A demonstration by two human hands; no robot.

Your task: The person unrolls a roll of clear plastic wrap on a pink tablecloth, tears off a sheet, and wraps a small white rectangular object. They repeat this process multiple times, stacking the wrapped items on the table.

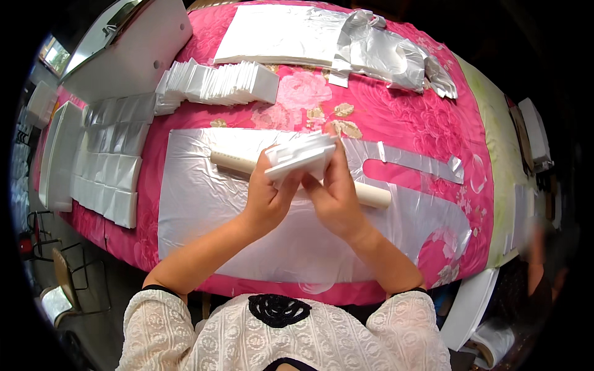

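Observation:
Between my two hands, raised over the middle of the table, is a small stack of white folded plastic bags (302, 154). My left hand (267, 195) grips the stack's left side, and my right hand (334, 195) closes on its right side with the thumb underneath. The layers fan out slightly at the top. Below them a cream-coloured tube (374, 195) lies crosswise, its middle hidden by my hands. It rests on a flat white plastic bag (216, 250), whose handle loops spread to the right.
Folded white packets stand in a long row (216, 83) at the back left; more lie in neat rows (111, 170) beside a white box (133, 59). Flat white bags (278, 34) are stacked at the far side. A pink floral cloth (303, 89) covers the table. Another person's arm (535, 260) shows at right.

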